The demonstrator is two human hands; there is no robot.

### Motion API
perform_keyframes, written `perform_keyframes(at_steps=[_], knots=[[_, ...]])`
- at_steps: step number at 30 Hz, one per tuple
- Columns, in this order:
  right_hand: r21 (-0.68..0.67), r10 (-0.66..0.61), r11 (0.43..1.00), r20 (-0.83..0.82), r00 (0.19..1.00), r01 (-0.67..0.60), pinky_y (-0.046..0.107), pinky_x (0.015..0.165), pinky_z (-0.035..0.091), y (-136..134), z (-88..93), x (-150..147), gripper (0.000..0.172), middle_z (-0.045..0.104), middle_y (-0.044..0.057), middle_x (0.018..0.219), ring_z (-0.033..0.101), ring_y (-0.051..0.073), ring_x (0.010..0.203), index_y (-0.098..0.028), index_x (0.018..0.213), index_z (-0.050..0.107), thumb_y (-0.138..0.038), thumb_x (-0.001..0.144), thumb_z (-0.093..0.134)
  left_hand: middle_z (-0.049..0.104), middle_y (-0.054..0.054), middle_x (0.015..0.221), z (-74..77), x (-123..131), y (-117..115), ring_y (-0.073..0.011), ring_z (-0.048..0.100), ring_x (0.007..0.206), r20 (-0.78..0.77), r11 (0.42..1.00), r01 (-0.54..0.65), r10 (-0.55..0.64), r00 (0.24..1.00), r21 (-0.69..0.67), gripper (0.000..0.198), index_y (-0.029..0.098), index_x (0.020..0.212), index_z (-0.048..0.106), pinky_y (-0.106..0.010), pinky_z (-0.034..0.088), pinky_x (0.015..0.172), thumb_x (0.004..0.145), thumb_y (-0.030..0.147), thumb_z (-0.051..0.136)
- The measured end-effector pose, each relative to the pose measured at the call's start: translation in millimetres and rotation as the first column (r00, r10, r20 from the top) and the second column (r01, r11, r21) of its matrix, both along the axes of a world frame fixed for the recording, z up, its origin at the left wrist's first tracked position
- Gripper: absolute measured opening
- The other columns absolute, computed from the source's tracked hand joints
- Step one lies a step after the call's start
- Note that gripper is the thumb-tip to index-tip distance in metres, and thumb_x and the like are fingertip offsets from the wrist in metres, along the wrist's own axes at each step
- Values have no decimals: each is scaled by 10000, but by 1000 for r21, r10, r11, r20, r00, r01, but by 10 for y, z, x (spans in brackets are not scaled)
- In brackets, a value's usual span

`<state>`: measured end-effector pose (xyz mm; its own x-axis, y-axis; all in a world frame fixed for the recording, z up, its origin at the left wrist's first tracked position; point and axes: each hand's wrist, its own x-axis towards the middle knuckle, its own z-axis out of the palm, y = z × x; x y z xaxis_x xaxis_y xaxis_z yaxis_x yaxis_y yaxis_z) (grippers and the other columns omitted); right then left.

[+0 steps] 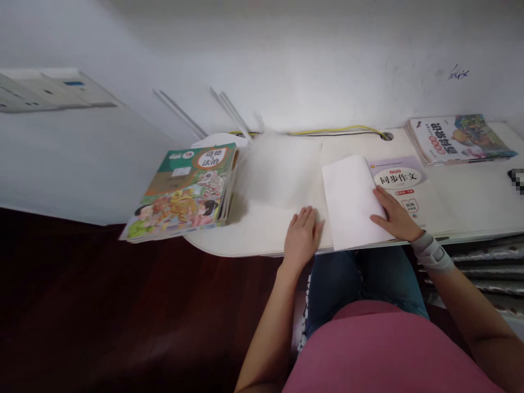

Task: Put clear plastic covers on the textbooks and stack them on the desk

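Note:
A book with a pale purple and white cover (403, 188) lies on the white desk (229, 245), and a blank white sheet (350, 204) lies along its left side. My right hand (393, 215) rests on the book near the sheet's right edge, fingers stretched out. Further left, my left hand (303, 232) lies flat by the desk's front edge, palm down. Its fingertips are at the lower edge of a whitish, see-through sheet (280, 169), which is blurred. Whether that sheet is joined to the book I cannot tell.
At the left end, a stack of books (184, 191) with a green illustrated cover juts past the desk's edge. Another book stack (460, 139) sits at the back right. A yellow cable (339, 130) runs along the wall. Wall sockets (53, 90) are at far left.

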<state>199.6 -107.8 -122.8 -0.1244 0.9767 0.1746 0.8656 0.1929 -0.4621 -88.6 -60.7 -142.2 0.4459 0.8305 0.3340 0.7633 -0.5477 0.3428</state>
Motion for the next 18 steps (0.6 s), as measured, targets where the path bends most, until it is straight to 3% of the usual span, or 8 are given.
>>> perform_keyframes(at_steps=[7,18], knots=[[6,-26,1000,263,964,26,539,1124,224,-8,6,-214,711,228,183,1554,205,308,1436,-130,1493,246,-511,910,391,545,-205,1345,25,1,-3,-288,453,1314,22,999,-6,7,1000,-41,481,90,1302,502,-518,373,1075,959,389,346],[-17,71,997,333,940,-69,541,1124,213,-24,27,-159,694,236,167,1554,226,303,1429,-105,1476,281,-526,928,346,537,-201,1356,42,-24,6,-290,454,1312,73,995,-11,19,997,-98,543,90,1358,428,-512,366,1079,958,447,343]])
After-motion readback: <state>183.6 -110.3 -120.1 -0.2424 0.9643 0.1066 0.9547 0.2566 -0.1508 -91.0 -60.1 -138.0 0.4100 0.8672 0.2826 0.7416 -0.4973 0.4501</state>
